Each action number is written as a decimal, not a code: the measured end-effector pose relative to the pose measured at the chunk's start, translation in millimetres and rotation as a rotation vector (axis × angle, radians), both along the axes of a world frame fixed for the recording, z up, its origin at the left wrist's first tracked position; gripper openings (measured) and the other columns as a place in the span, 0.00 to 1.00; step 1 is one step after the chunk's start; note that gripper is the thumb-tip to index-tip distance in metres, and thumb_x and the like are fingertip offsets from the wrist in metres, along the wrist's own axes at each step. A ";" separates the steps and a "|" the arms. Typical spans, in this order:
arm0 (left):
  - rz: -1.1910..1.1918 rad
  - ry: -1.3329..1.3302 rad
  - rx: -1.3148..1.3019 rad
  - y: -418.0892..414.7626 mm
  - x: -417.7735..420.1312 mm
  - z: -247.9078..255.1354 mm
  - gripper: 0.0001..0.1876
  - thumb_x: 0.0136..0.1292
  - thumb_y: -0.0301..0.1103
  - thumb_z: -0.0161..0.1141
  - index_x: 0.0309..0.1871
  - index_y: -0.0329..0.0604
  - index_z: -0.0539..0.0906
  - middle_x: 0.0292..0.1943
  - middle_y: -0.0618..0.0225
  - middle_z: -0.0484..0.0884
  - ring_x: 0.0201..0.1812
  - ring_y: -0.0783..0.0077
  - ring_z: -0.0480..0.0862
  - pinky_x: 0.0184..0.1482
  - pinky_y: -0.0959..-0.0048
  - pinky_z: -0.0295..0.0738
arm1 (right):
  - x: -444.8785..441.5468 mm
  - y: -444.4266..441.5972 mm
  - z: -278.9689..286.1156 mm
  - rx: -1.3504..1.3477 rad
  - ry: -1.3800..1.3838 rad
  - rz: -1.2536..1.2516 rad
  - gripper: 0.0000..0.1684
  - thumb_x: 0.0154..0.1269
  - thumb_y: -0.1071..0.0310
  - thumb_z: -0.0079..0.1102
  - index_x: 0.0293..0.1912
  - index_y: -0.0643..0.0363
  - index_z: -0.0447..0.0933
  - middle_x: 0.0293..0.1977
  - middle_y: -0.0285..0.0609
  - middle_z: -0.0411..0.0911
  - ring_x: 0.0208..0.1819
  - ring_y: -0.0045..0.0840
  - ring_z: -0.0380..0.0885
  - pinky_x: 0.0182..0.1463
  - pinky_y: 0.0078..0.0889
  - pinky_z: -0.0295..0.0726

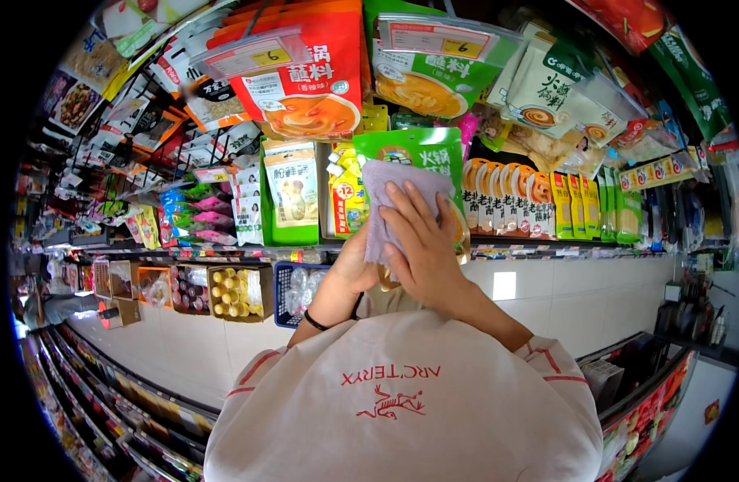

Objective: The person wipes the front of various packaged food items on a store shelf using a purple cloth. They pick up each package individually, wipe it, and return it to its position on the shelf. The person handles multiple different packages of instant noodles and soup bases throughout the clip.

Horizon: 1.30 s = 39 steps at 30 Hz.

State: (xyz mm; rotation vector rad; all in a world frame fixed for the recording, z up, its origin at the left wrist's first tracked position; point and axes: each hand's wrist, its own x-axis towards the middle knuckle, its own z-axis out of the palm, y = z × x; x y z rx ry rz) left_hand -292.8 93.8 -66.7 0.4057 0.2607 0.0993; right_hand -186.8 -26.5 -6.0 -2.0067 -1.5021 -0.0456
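Observation:
Over the front of a green sauce pouch [408,141], my right hand [424,247] presses a folded pale purple cloth [399,181], its fingers laid flat across it. My left hand [356,256] grips the pouch's lower left side; some of its fingers are hidden behind the pouch and cloth. The pouch is held up before my chest, in front of the shelf. Much of its printed front is hidden by the cloth and my right hand.
Above hang red pouches [309,78] and green pouches [430,84] behind price-tag holders. A green display box [291,235] and a row of orange-topped packets [508,199] line the shelf. Below stand a blue plastic basket [283,295] and a carton of yellow-capped bottles [237,292]. A person [56,310] is far left.

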 end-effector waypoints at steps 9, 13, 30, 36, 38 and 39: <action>-0.007 0.029 -0.137 -11.9 18.4 33.4 0.29 0.78 0.51 0.43 0.74 0.44 0.62 0.70 0.62 0.70 0.70 0.61 0.71 0.70 0.54 0.68 | 63.8 -12.3 -36.0 0.242 0.379 -0.247 0.26 0.66 0.79 0.42 0.63 0.58 0.70 0.67 0.53 0.67 0.70 0.45 0.64 0.71 0.47 0.60; 0.008 0.008 -0.270 -12.0 27.5 19.6 0.33 0.77 0.57 0.42 0.74 0.43 0.61 0.71 0.59 0.68 0.70 0.56 0.70 0.70 0.52 0.66 | 38.5 -41.1 -37.5 0.151 0.404 -0.159 0.30 0.60 0.87 0.39 0.61 0.61 0.72 0.64 0.51 0.72 0.69 0.43 0.68 0.69 0.42 0.67; 0.143 0.056 -0.373 -66.9 67.0 6.6 0.31 0.77 0.53 0.44 0.75 0.43 0.61 0.73 0.55 0.65 0.73 0.52 0.65 0.74 0.46 0.58 | 90.3 -115.3 -49.4 0.224 0.297 -0.231 0.20 0.63 0.78 0.50 0.54 0.57 0.75 0.60 0.47 0.75 0.58 0.36 0.74 0.59 0.37 0.68; -0.008 0.190 -0.354 -92.6 98.9 -1.7 0.30 0.76 0.52 0.49 0.72 0.41 0.65 0.69 0.55 0.70 0.70 0.54 0.71 0.71 0.50 0.64 | 154.6 -181.5 -140.9 0.536 1.403 -0.607 0.15 0.73 0.77 0.44 0.55 0.60 0.74 0.45 0.41 0.80 0.44 0.23 0.80 0.49 0.25 0.79; -0.059 0.281 -0.307 -106.5 123.8 3.4 0.27 0.74 0.47 0.55 0.69 0.39 0.68 0.65 0.56 0.75 0.66 0.57 0.76 0.68 0.54 0.70 | 176.0 -203.4 -130.0 0.752 1.548 -0.683 0.14 0.73 0.76 0.45 0.55 0.62 0.74 0.47 0.43 0.80 0.46 0.25 0.81 0.51 0.28 0.81; -0.081 0.366 -0.220 -113.1 135.0 0.5 0.25 0.72 0.38 0.59 0.67 0.36 0.69 0.63 0.55 0.77 0.62 0.57 0.79 0.66 0.55 0.74 | 185.9 -214.5 -126.6 0.862 1.611 -0.723 0.14 0.74 0.75 0.45 0.54 0.63 0.74 0.47 0.44 0.80 0.47 0.26 0.81 0.52 0.29 0.81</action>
